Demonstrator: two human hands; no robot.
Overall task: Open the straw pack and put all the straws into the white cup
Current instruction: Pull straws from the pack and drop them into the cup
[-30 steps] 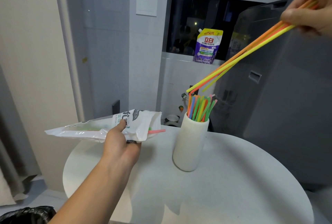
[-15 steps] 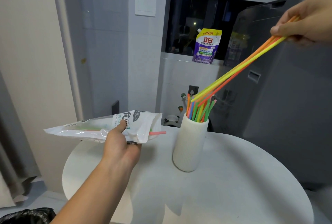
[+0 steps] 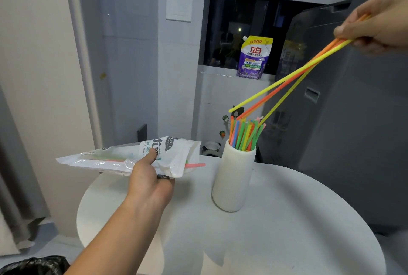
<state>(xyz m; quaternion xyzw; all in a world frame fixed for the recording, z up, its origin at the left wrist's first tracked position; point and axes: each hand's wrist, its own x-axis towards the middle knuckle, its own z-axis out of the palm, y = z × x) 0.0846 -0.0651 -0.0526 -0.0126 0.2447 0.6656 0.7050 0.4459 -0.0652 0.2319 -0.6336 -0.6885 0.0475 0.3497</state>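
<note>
- Currently, step in hand: loading a batch of long thin plastic straws into the tall white ribbed cup. The pack is already open.
- Batch count: three (one yellow, one orange, one yellow-green). The right hand, high at far right, pinches their upper ends between thumb and fingers.
- The lower ends are fanned. The yellow tip hangs above and left of the cup mouth, the orange tip is at the tops of the standing straws, and the yellow-green one dips among them on the right.
- Next move, as I judge it: bring the tips together, steepen the batch, lower it into the mouth, then let go. The splayed yellow tip could miss the rim.
- Cup: one, upright at mid-table, holding a dense bunch of multicoloured straws, too overlapped to count.
- Crinkled white-and-clear plastic straw pack: one, held level left of the cup and apart from it. The left hand grips it from below with the thumb on top.
- One pink straw end pokes from the pack's open mouth. More colour shows through the film, number unclear, so the task is unfinished.
- Round white table: one. Purple detergent pouch: one, on the far sill.
</note>
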